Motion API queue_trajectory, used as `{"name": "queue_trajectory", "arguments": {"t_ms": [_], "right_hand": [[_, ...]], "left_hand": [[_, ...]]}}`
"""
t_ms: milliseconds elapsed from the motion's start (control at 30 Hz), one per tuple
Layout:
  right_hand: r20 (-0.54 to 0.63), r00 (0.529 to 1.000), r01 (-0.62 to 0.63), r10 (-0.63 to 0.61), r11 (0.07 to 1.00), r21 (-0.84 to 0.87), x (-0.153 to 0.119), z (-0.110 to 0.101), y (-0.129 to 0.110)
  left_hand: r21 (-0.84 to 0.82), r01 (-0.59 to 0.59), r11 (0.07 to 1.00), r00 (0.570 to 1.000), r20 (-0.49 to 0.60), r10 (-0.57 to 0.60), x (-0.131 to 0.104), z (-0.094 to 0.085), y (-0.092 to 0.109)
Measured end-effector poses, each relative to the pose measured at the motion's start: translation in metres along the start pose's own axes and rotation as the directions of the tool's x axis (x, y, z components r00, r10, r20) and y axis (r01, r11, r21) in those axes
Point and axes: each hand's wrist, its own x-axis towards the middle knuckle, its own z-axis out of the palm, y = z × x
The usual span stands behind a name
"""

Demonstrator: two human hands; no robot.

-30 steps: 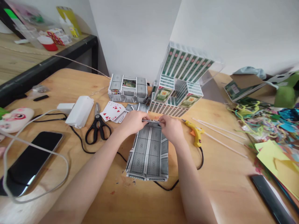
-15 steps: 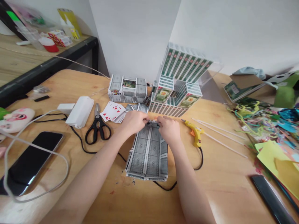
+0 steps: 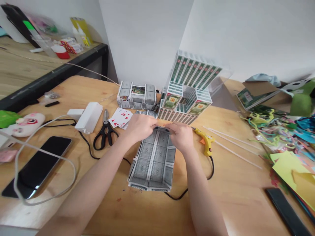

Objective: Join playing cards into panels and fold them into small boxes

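An open tray built of grey-backed playing cards (image 3: 150, 160) lies lengthwise in front of me. At the left of its far edge, my left hand (image 3: 142, 127) pinches the card wall. My right hand (image 3: 180, 135) grips the same edge on the right, thumb and fingers together. Beyond my left hand stands a grey card box (image 3: 136, 95) with a window in its top. Loose playing cards (image 3: 120, 118) lie left of my left hand. A yellow glue gun (image 3: 206, 141) rests right of my right hand.
Black scissors (image 3: 105, 132), a white power adapter (image 3: 89, 117) and a phone (image 3: 36, 167) lie left. Stacked green card packs (image 3: 187, 101) stand behind my hands. Glue sticks (image 3: 233, 144), coloured scraps (image 3: 275, 131) and a black case (image 3: 285, 209) are right. A cable passes beneath the tray.
The near end of the tray has swung slightly left, and its inside right wall shows more. Both hands remain at its far edge. The camera view has shifted a little.
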Motion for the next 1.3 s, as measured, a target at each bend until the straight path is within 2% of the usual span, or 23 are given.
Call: {"name": "queue_trajectory", "arguments": {"t_ms": [67,133,167,233,333,433,500,567,633,700,733,800,900,967,1033,1100,1167,1233,1300], "right_hand": [[-0.154,0.986,0.073,-0.065,0.996,0.046,0.0,-0.01,-0.006],[-0.301,0.949,0.135,-0.096,0.984,0.112,0.0,-0.022,-0.015],[-0.347,0.934,0.152,-0.087,0.974,0.166,0.0,-0.029,-0.019],[-0.367,0.93,0.152,-0.027,0.937,0.315,-0.001,-0.041,-0.024],[-0.295,0.951,0.079,0.099,0.84,0.537,-0.004,-0.054,-0.021],[-0.164,0.96,-0.034,0.225,0.679,0.733,-0.008,-0.057,-0.01],[-0.02,0.974,-0.113,0.225,0.564,0.818,-0.008,-0.057,-0.006],[0.114,0.985,-0.162,0.128,0.478,0.863,-0.007,-0.055,-0.008],[0.14,0.99,-0.136,0.021,0.403,0.905,-0.005,-0.052,-0.015],[0.055,0.998,-0.049,-0.006,0.352,0.935,-0.004,-0.05,-0.026],[0.009,1.0,-0.012,0.011,0.359,0.933,-0.004,-0.049,-0.032],[-0.07,0.995,0.028,0.074,0.461,0.887,-0.005,-0.049,-0.044],[-0.195,0.967,0.015,0.162,0.732,0.682,-0.009,-0.049,-0.06],[-0.319,0.937,0.04,0.141,0.865,0.501,-0.011,-0.047,-0.068],[-0.441,0.896,0.106,0.06,0.934,0.341,-0.011,-0.042,-0.073],[-0.51,0.86,0.157,-0.023,0.962,0.221,-0.012,-0.036,-0.075],[-0.523,0.849,0.176,-0.076,0.973,0.146,-0.011,-0.03,-0.075],[-0.517,0.851,0.177,-0.095,0.978,0.111,-0.011,-0.027,-0.074],[-0.505,0.858,0.168,-0.095,0.98,0.101,-0.011,-0.024,-0.074]], "left_hand": [[-0.012,-0.083,0.997,0.992,-0.096,0.081,-0.004,-0.013,0.003],[0.021,-0.168,0.986,0.964,-0.204,0.169,-0.008,-0.028,0.007],[0.048,-0.21,0.976,0.942,-0.259,0.215,-0.01,-0.035,0.008],[0.104,-0.303,0.947,0.876,-0.361,0.32,-0.013,-0.048,0.01],[0.166,-0.429,0.888,0.747,-0.488,0.453,-0.016,-0.06,0.009],[0.193,-0.474,0.859,0.635,-0.601,0.485,-0.017,-0.065,0.008],[0.177,-0.479,0.86,0.583,-0.668,0.463,-0.017,-0.065,0.008],[0.121,-0.494,0.861,0.556,-0.717,0.42,-0.017,-0.063,0.009],[0.031,-0.508,0.861,0.56,-0.747,0.358,-0.015,-0.059,0.01],[-0.073,-0.505,0.86,0.587,-0.76,0.28,-0.014,-0.055,0.008],[-0.116,-0.495,0.861,0.599,-0.763,0.242,-0.012,-0.053,0.006],[-0.154,-0.454,0.878,0.608,-0.773,0.179,-0.01,-0.048,0.001],[-0.118,-0.342,0.932,0.568,-0.816,0.105,-0.009,-0.043,-0.007],[-0.15,-0.302,0.942,0.536,-0.843,0.037,-0.008,-0.04,-0.01],[-0.239,-0.316,0.918,0.547,-0.837,-0.03,-0.007,-0.039,-0.009],[-0.336,-0.322,0.885,0.604,-0.793,-0.081,-0.006,-0.038,-0.007],[-0.425,-0.279,0.861,0.679,-0.721,-0.136,-0.005,-0.039,-0.005],[-0.548,-0.208,0.81,0.769,-0.603,-0.21,-0.005,-0.041,-0.004],[-0.689,-0.112,0.716,0.854,-0.435,-0.285,-0.006,-0.045,-0.005]]}}
